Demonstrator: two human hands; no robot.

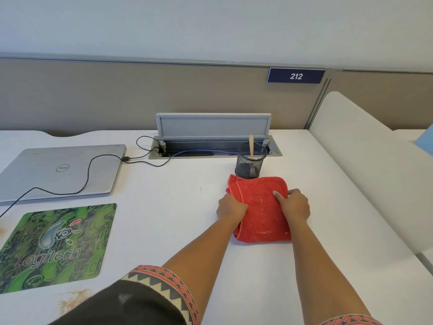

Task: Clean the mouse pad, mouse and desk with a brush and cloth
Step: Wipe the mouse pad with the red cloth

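A folded red cloth [260, 207] lies on the white desk [175, 207], right of centre. My left hand [230, 207] grips its left edge, fingers tucked under the fold. My right hand [294, 204] holds its right edge with the thumb on top. A green patterned mouse pad [56, 245] lies flat at the near left. A wooden brush handle [251, 146] sticks up from a black mesh cup [249, 164] just behind the cloth. No mouse is in view.
A closed silver laptop [58, 170] sits at the far left with a black cable [89, 174] trailing across it. An open cable tray [213, 146] lies at the desk's back edge. A white divider [365, 160] borders the right side. Brownish stains [72, 299] mark the near edge.
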